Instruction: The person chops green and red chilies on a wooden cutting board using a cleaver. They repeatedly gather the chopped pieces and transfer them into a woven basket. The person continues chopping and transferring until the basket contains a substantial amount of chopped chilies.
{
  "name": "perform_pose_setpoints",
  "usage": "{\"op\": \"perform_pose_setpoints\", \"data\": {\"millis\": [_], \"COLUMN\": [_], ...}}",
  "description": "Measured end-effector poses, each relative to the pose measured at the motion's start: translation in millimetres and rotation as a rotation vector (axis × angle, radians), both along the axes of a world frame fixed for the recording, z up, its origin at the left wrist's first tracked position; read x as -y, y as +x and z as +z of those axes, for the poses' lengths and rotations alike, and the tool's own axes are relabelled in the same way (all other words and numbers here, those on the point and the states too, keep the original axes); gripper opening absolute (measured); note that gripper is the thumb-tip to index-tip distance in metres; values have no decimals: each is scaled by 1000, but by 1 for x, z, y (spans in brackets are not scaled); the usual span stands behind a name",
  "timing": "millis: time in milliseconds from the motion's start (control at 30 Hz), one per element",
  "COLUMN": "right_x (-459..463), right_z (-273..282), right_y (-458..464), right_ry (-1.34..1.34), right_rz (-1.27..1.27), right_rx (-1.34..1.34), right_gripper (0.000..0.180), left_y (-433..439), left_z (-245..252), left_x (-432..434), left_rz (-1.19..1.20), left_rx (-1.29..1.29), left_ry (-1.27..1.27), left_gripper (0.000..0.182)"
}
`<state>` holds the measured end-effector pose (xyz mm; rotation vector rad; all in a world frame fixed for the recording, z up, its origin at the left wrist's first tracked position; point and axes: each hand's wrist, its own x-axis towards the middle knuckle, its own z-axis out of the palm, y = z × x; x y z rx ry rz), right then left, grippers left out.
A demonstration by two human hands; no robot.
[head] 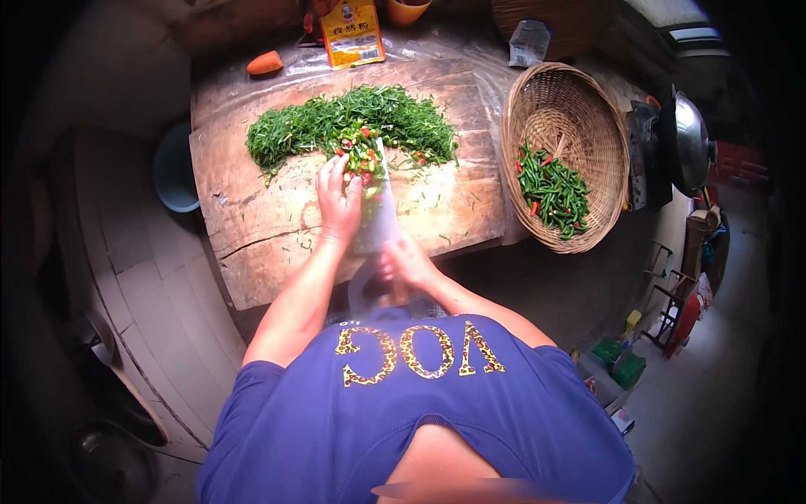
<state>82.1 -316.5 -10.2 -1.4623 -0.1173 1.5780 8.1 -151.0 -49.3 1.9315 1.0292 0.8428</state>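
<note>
My right hand (406,261) grips the handle of a broad-bladed cleaver (381,220), its blade lying low over a thick wooden chopping board (441,214) and pointing away from me. Chopped green and red chillies (360,154) lie on and beside the blade's far end. Against their left side rests my left hand (339,200), thumb and fingers apart, fingertips touching the pieces. Behind them a long, curved heap of finely chopped green herbs (352,110) spans the board. Some chilli bits and herb scraps are scattered around the heap.
A wicker basket (567,101) with whole green and red chillies (554,192) stands right of the board. Beyond the board are a carrot piece (265,63), a yellow seasoning packet (352,38) and an orange bowl (408,11). A lidded pan (689,145) sits far right, a blue basin (178,170) left.
</note>
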Motion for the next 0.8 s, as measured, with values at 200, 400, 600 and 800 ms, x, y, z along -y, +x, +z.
{"op": "perform_pose_setpoints", "data": {"millis": [200,400,600,800], "right_x": [24,39,59,96], "right_z": [-1,4,23,45], "right_y": [14,47,105,182], "right_ry": [50,121,199,266], "right_rz": [-9,44,-20,-190], "right_rx": [-127,-125,-113,-31], "right_gripper": [13,14,17,16], "left_y": [4,33,105,214], "left_z": [20,42,75,102], "left_x": [24,38,55,84], "left_rz": [33,53,-14,-178], "left_rx": [-1,-9,-20,36], "left_ry": [-25,50,151,238], "left_gripper": [44,45,42,39]}}
